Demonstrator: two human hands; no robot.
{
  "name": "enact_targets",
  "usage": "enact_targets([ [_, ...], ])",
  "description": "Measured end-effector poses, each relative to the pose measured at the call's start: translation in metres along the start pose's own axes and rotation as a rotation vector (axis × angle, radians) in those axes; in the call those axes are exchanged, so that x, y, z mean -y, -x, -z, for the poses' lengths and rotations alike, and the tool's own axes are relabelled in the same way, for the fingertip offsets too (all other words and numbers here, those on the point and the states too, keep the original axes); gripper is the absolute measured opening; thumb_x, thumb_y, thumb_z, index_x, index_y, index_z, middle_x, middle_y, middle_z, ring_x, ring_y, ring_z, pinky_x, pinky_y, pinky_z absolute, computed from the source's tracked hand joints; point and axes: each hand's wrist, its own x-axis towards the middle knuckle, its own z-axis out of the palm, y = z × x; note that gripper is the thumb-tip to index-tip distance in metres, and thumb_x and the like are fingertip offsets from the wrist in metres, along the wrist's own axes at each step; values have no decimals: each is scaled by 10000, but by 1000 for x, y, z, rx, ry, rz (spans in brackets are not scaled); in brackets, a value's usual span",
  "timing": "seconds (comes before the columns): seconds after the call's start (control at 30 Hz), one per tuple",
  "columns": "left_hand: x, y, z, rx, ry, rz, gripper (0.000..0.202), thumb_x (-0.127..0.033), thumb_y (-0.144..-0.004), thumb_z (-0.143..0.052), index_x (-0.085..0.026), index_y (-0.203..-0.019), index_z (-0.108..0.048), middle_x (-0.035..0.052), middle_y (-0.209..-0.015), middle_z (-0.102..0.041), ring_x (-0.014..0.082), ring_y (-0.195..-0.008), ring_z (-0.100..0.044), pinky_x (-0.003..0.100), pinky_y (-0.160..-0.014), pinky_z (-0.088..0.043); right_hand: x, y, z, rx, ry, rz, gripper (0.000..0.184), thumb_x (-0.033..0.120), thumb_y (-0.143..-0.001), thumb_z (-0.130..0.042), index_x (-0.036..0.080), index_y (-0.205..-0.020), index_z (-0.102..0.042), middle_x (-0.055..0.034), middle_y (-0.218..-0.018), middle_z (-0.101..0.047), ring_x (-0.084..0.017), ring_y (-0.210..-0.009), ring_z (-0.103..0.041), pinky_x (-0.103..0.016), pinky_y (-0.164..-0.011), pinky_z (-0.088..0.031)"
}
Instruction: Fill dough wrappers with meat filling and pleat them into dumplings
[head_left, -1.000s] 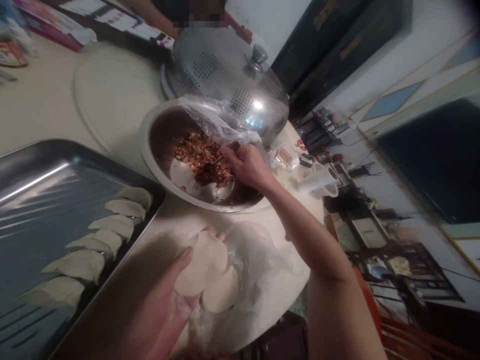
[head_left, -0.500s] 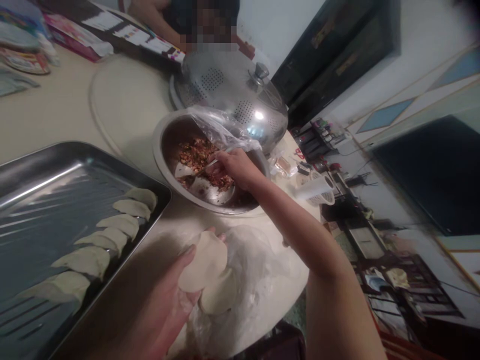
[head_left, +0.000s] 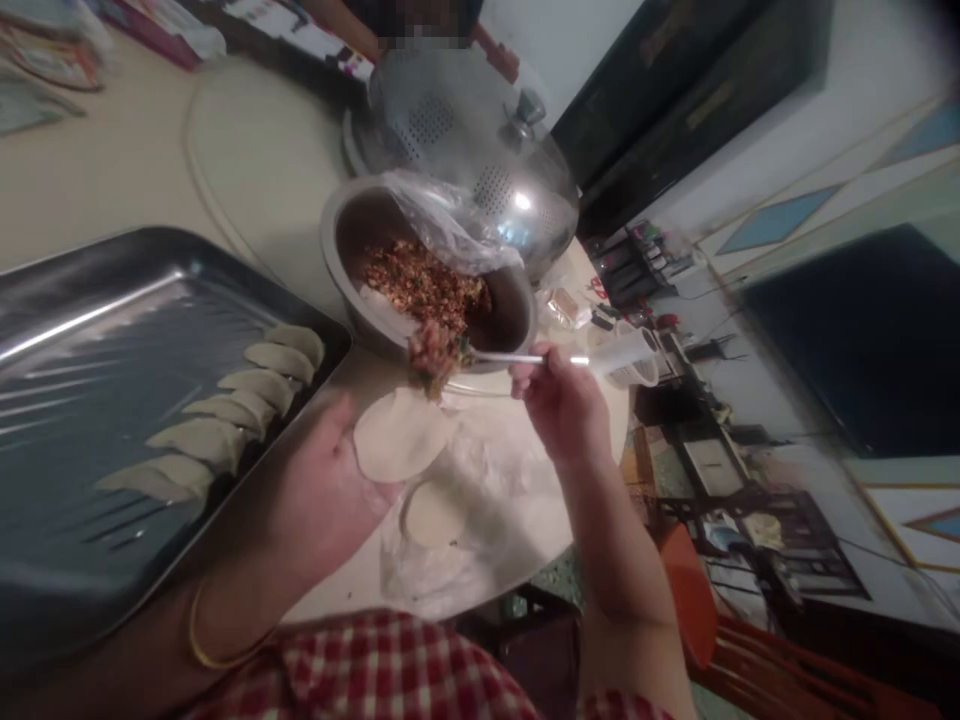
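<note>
My left hand [head_left: 330,490] holds a round dumpling wrapper [head_left: 401,435] on its fingers, thumb at the edge. In my right hand [head_left: 562,405] is the handle of a metal spoon [head_left: 510,357]. The spoon's bowl is hidden under a heap of meat filling [head_left: 435,357], which hangs just above the far edge of the wrapper. Behind it stands a steel bowl [head_left: 334,235] of chopped filling [head_left: 420,280], with clear plastic film [head_left: 457,235] over its far side. A second wrapper [head_left: 435,513] lies on a floury plastic bag [head_left: 487,545] below my hands.
On the left is a metal tray [head_left: 150,265] with several folded dumplings [head_left: 202,440] in a row. A perforated steel lid [head_left: 465,130] stands behind the bowl. At the right are a white basket [head_left: 637,365] and an orange chair [head_left: 686,590]. Another person sits across the table.
My right hand has come out of the bowl toward me and to the right, lifting a spoonful of filling. The wrapper in my left hand is now up close to the spoon.
</note>
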Motion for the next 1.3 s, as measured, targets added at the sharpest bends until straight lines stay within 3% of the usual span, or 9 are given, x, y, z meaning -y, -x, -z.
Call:
enact_targets([
  [0.1,1,3,-15,-119,73,7,471,-407,-1031,-303,-129,-1201,-643,63,-1044,-778,241,-1155,-665,432,-1075,-483,-20,44,-1,-23,80,39,261,484,-861,-587,228,-857,-639,-33,-674,-757,-160,-558,-667,-292,-538,-571],
  [0.2,3,4,-22,-185,62,26,507,-416,-1035,-309,-61,-1185,-638,100,-967,-783,247,-1070,-699,411,-1024,-513,-31,70,1,-41,193,206,248,476,-886,-574,243,-887,-658,-47,-725,-763,-200,-634,-714,-348,-582,-595],
  [0.4,5,6,-18,-152,9,17,504,-424,-1037,-336,-71,-1299,-581,84,-986,-780,200,-935,-725,364,-959,-530,-23,85,12,134,483,698,220,249,-936,-510,300,-1051,-691,-57,-840,-785,-225,-764,-734,-407,-645,-592],
  [0.57,5,4,-21,-207,-14,2,507,-414,-1043,-314,-94,-1365,-540,80,-992,-777,196,-901,-728,340,-889,-551,-10,90,10,242,752,934,354,175,-914,-504,267,-1227,-641,-79,-885,-796,-223,-774,-743,-389,-619,-596],
  [0.77,6,3,-22,-237,-4,-16,489,-387,-1046,-324,-79,-1363,-533,78,-932,-779,177,-832,-727,310,-821,-564,-4,93,8,274,836,982,405,140,-898,-523,212,-1284,-624,-116,-887,-790,-226,-792,-723,-377,-618,-608],
  [0.93,6,3,-17,-164,-42,-15,490,-416,-1029,-373,-98,-1362,-539,88,-1055,-766,224,-977,-715,376,-897,-556,-7,94,15,222,833,949,442,138,-880,-543,282,-1293,-611,-83,-949,-799,-234,-786,-740,-402,-595,-616],
  [1.1,7,1,-17,-166,-40,-13,510,-424,-1035,-352,-98,-1395,-506,73,-1045,-770,210,-965,-715,354,-916,-543,-8,98,24,186,851,929,432,157,-875,-539,308,-1271,-621,-79,-934,-800,-253,-784,-747,-434,-586,-614],
  [1.2,6,2,-19,-194,-42,8,501,-395,-1044,-335,-82,-1400,-498,60,-956,-779,192,-871,-724,326,-857,-549,-8,97,24,213,830,956,393,185,-894,-515,305,-1250,-630,-80,-931,-797,-245,-791,-743,-416,-584,-616],
  [1.3,5,3,-21,-247,-31,29,483,-367,-1053,-306,-82,-1386,-509,28,-787,-761,157,-681,-699,279,-724,-545,-6,94,19,346,833,1029,343,181,-922,-469,262,-1206,-643,-90,-921,-793,-218,-841,-741,-368,-613,-633],
])
